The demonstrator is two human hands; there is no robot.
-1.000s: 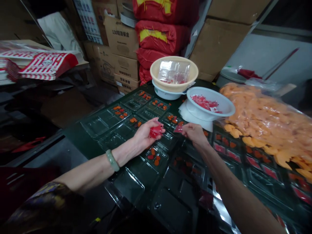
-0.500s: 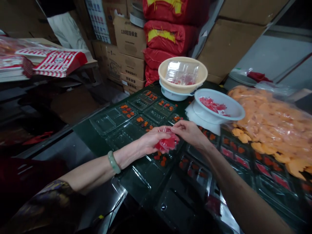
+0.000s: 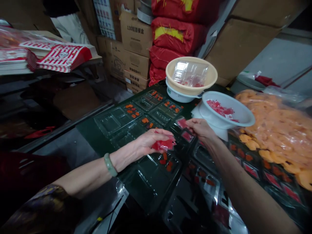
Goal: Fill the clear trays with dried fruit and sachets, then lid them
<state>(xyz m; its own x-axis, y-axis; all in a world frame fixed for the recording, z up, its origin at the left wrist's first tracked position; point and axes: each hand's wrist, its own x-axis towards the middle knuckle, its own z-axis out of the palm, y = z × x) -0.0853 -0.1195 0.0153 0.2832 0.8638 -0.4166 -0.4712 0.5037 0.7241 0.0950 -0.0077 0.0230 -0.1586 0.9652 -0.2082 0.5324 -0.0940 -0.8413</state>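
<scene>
My left hand [image 3: 148,141], with a green bangle at the wrist, is closed around several small red packets [image 3: 165,143] in clear wrapping. To its right, my right hand [image 3: 201,128] pinches one red packet [image 3: 181,123] by its edge, over the clear plastic trays. Another red packet [image 3: 187,136] lies just below those fingertips. Around both hands, clear compartment trays [image 3: 107,123] are laid out on the dark green table, several with small orange pieces [image 3: 131,110] in their compartments. What the small orange pieces are, I cannot make out.
A white basin [image 3: 246,118] holds more red packets. Behind it, a cream basin [image 3: 170,76] sits on a pale blue one. A big clear bag of orange pieces [image 3: 280,120] lies at right. Cartons [image 3: 135,35] and red bundles [image 3: 179,35] stand behind; a person [image 3: 68,26] stands back left.
My right hand has moved right, away from my left hand, with one red packet in its fingers. My left hand keeps the remaining packets. The view has shifted slightly.
</scene>
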